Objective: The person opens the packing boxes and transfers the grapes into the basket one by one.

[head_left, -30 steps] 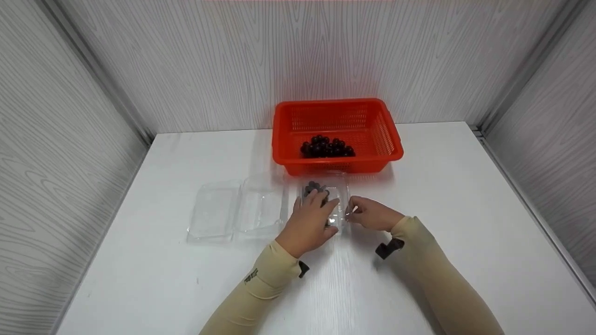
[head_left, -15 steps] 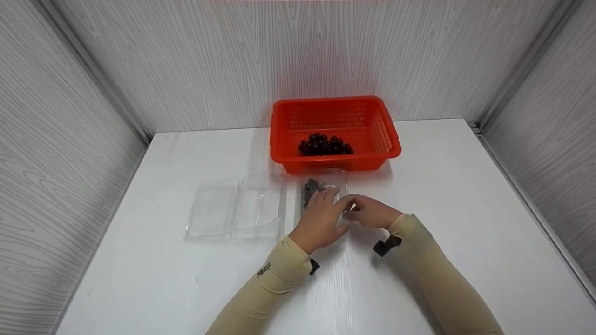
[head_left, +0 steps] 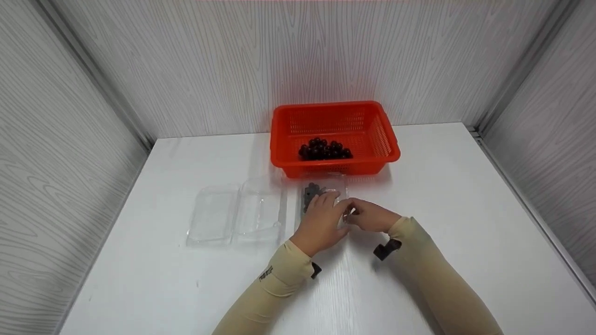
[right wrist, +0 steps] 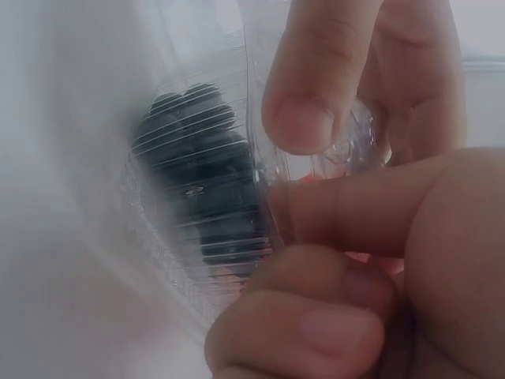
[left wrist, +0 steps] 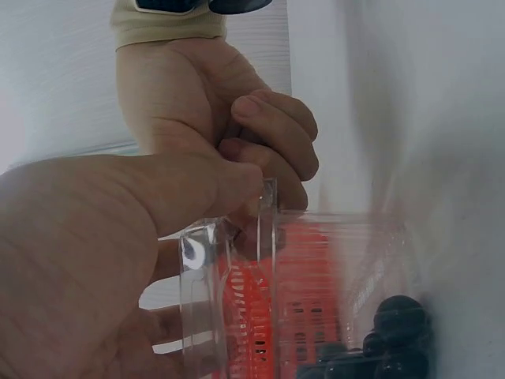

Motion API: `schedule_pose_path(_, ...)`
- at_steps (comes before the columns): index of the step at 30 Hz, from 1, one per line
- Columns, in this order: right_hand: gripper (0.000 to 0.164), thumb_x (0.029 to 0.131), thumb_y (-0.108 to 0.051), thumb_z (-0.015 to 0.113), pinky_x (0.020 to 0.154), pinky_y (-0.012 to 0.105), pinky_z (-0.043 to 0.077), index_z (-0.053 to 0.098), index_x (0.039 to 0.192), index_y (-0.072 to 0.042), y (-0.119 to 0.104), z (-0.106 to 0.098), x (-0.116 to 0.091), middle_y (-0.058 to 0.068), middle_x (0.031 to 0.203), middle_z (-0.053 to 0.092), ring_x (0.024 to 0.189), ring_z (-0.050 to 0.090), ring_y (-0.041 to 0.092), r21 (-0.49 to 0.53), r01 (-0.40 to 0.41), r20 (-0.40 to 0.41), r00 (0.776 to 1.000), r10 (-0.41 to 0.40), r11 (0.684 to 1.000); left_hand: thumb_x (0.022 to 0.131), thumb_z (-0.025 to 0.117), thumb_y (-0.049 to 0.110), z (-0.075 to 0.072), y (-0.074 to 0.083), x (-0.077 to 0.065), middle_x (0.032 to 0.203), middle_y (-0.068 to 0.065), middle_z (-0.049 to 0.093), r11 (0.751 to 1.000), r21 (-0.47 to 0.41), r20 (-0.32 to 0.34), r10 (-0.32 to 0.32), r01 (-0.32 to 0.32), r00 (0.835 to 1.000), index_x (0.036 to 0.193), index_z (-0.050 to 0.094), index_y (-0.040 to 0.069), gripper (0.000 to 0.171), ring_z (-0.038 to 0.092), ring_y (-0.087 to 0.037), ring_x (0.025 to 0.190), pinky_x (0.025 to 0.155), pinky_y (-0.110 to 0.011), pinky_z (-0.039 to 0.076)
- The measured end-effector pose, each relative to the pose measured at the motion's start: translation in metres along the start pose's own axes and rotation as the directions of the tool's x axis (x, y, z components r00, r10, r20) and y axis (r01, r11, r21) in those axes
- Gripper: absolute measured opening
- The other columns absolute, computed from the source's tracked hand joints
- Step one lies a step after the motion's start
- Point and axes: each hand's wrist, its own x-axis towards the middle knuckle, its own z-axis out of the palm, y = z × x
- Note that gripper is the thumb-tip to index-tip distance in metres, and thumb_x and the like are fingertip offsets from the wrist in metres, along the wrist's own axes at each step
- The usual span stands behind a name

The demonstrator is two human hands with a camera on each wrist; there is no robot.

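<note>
A clear plastic clamshell box with dark grapes inside lies in front of the red basket, its lid folded over. My left hand reaches across the top with fairly straight fingers, its thumb at the box's right edge. At that same edge my right hand pinches the plastic rim, with its other fingers curled below. Both hands meet there, the left thumb close above a right finger. The left hand hides much of the lid in the head view.
Behind the box stands a red slotted basket holding more dark grapes. Another clear clamshell lies unfolded to the left on the white table. Pale wood-grain walls enclose the back and sides.
My left hand has shifted right across the lid, bringing its thumb and fingers to the box's right edge beside the right hand. The right hand has stayed at that edge.
</note>
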Motion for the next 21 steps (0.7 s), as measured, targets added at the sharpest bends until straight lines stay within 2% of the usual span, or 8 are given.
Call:
schedule_pose_path(6, 0.036, 0.101, -0.011, 0.053, 0.085, 0.037, 0.05, 0.056, 0.137, -0.004, 0.0007, 0.0006, -0.0002, 0.008, 0.116, 0.064, 0.101, 0.056, 0.024, 0.007, 0.007, 0.01, 1.0, -0.007, 1.0, 0.092, 0.079, 0.037, -0.0024, -0.001, -0.0013, 0.148, -0.015, 0.053, 1.0, 0.002, 0.02, -0.001, 0.001, 1.0, 0.146, 0.057, 0.018, 0.061, 0.048, -0.034, 0.141, 0.117, -0.058, 0.036)
schedule_pose_path(14, 0.036, 0.101, -0.014, 0.053, 0.089, 0.04, 0.05, 0.057, 0.136, -0.008, 0.0003, -0.0009, 0.0009, 0.007, 0.117, 0.063, 0.103, 0.056, 0.024, 0.004, -0.028, 0.013, 1.0, 0.028, 1.0, 0.091, 0.079, 0.032, -0.0058, -0.0034, 0.0019, 0.15, -0.012, 0.054, 0.998, -0.059, 0.058, -0.032, 0.035, 0.998, 0.143, 0.061, 0.019, 0.057, 0.048, -0.03, 0.141, 0.12, -0.052, 0.034)
schedule_pose_path(21, 0.033, 0.101, -0.016, 0.054, 0.077, 0.034, 0.048, 0.058, 0.133, -0.008, 0.0008, 0.0004, 0.0011, 0.006, 0.105, 0.06, 0.091, 0.055, 0.021, 0.02, -0.01, 0.02, 1.0, 0.01, 1.0, 0.089, 0.079, 0.028, -0.0087, -0.0068, 0.0021, 0.148, -0.014, 0.056, 0.997, -0.072, 0.052, -0.004, 0.008, 0.999, 0.137, 0.065, 0.016, 0.052, 0.049, -0.03, 0.141, 0.12, -0.05, 0.035)
